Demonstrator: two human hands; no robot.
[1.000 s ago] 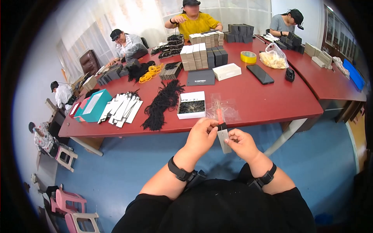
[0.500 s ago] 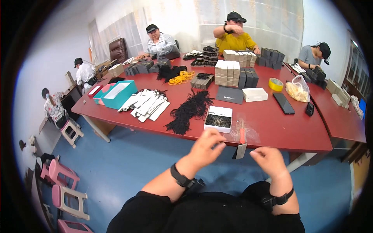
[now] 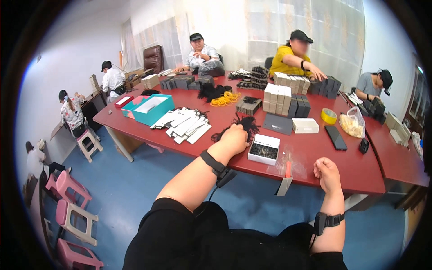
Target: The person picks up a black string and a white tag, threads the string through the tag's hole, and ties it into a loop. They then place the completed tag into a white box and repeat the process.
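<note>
My left hand [image 3: 236, 139] reaches onto a pile of black cords [image 3: 247, 122] near the table's front edge, its fingers closed among the strands. How many strands it grips cannot be made out. My right hand [image 3: 327, 174] is raised by the front edge with its fingers curled in; anything in them is too small to see. Between my hands stands a white open box [image 3: 263, 150] with small dark bits in it. Beside it, an orange-red strip [image 3: 288, 168] lies on clear plastic, and a grey-white card [image 3: 284, 186] hangs over the table edge.
White tags [image 3: 185, 125] lie heaped left of the cords, beside a teal box [image 3: 155, 110]. Behind are yellow bands [image 3: 225, 99] and stacked card blocks [image 3: 275, 100]. To the right are a phone [image 3: 335, 137], yellow tape [image 3: 329, 116] and a plastic bag [image 3: 353, 123]. Co-workers sit around.
My left hand has moved from in front of the white box, forward and left onto the black cords. My right hand has moved away from the hanging card, to the right.
</note>
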